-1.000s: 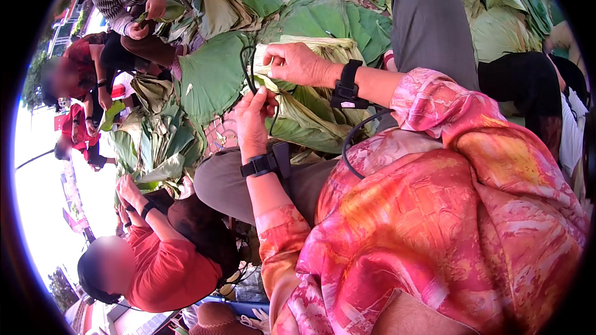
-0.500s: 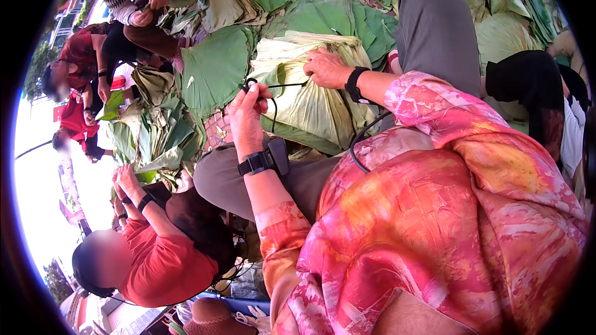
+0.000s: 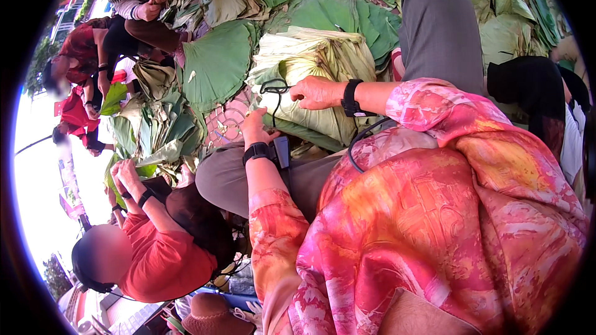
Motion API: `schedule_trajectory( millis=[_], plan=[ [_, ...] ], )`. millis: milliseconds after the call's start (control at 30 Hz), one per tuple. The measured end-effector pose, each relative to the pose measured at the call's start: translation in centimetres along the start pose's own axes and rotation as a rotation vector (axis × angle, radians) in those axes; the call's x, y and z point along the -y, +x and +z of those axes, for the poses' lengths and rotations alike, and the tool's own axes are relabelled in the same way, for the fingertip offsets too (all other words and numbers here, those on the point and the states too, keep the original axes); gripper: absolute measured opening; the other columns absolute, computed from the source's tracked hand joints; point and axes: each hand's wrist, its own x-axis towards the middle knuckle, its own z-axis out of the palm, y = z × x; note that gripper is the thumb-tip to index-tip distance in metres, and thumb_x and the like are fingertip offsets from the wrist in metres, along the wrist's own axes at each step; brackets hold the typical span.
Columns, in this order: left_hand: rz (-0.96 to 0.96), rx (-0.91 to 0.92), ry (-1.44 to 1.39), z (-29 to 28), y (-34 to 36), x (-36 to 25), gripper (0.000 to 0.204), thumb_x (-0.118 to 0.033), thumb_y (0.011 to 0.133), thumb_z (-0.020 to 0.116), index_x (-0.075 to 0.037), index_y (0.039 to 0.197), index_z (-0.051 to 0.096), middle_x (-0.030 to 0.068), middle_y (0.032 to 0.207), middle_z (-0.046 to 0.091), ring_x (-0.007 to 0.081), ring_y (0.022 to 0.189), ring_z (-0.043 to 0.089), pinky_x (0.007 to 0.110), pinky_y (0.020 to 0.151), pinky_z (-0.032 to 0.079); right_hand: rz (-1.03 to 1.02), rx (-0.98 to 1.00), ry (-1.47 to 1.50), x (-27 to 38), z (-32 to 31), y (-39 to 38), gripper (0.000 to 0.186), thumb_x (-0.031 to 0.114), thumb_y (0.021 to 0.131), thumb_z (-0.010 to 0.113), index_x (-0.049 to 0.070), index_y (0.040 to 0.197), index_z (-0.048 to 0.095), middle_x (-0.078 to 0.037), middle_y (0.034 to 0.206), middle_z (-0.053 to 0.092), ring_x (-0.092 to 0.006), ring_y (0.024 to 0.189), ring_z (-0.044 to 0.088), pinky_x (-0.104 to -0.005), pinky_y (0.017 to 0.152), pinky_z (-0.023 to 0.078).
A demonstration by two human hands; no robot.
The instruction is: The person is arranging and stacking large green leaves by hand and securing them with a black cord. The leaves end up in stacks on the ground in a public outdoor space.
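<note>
A tall bundle of pale, dried leaves (image 3: 329, 56) stands on the ground in front of me, with green leaf underneath. A thin black cord (image 3: 274, 89) makes a loose loop above the bundle's left side, and one length drops from it. My right hand (image 3: 316, 92) is closed over the bundle, its fingertips pinching the cord beside the loop. Lower and to the left, my left hand (image 3: 256, 126) has curled fingers where the hanging length comes down; its grip is partly hidden. A dark box-shaped device (image 3: 282, 151) sits at my left wrist.
Large green leaves (image 3: 217, 65) lie fanned left of the bundle, and more leaf bundles (image 3: 506, 40) are piled at the far right. A leaf stack (image 3: 161, 127) lies nearer left. A person in red (image 3: 167, 257) sits close on my left; others work at the far left.
My left hand has dropped down and towards me from the cord's upper end. My right hand has moved slightly down and left. The cord, stretched between them before, now forms a loose loop.
</note>
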Motion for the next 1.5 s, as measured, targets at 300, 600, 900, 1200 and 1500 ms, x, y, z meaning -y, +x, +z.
schedule_trajectory(
  millis=[300,600,900,1200,1500],
  plan=[
    [0.058,0.378,0.209,2.6,1.0,2.2,0.019,-0.01,0.087,0.052,-0.002,0.104,0.053,0.0098,0.094,0.058,0.0249,0.083,0.062,0.034,0.067,0.049,0.438,0.235,0.459,0.0,1.9,-0.7,0.045,0.007,0.072,0.069,0.005,0.114,0.055,-0.013,0.112,0.058,-0.0188,0.075,0.066,-0.0304,0.062,0.055],
    [0.123,0.239,0.206,3.3,2.5,3.1,0.01,-0.004,0.08,0.056,-0.005,0.09,0.056,0.007,0.076,0.061,0.0179,0.061,0.06,0.027,0.05,0.046,0.525,0.327,0.52,0.3,1.3,-0.9,0.041,0.012,0.078,0.064,0.009,0.118,0.057,-0.01,0.096,0.064,-0.0169,0.078,0.065,-0.0303,0.062,0.053],
    [0.444,0.504,-0.001,4.9,-5.6,-2.3,0.013,0.001,0.076,0.054,-0.003,0.088,0.054,0.0033,0.064,0.052,0.0123,0.049,0.045,0.025,0.043,0.036,0.1,-0.063,0.06,-3.3,2.1,-0.8,0.023,0.016,0.069,0.066,0.008,0.09,0.067,-0.012,0.082,0.068,-0.0258,0.078,0.066,-0.0362,0.07,0.051],
    [0.958,1.111,-0.562,-0.6,-21.8,-10.8,0.016,-0.002,0.08,0.059,-0.008,0.089,0.047,0.0036,0.075,0.046,0.0126,0.056,0.041,0.027,0.056,0.032,-0.177,0.051,0.087,-1.8,2.2,-0.2,0.029,0.021,0.069,0.068,0.008,0.095,0.068,-0.013,0.088,0.066,-0.0288,0.081,0.063,-0.0378,0.072,0.05],
    [1.564,1.101,-0.859,-6.5,-34.1,-14.4,0.014,0.002,0.086,0.041,-0.008,0.081,0.05,0.0015,0.07,0.048,0.0123,0.054,0.044,0.026,0.058,0.036,-0.079,0.0,-0.042,0.0,1.2,-0.7,0.044,0.014,0.069,0.066,0.006,0.112,0.056,-0.017,0.1,0.056,-0.031,0.083,0.062,-0.0406,0.074,0.049]
  ],
)
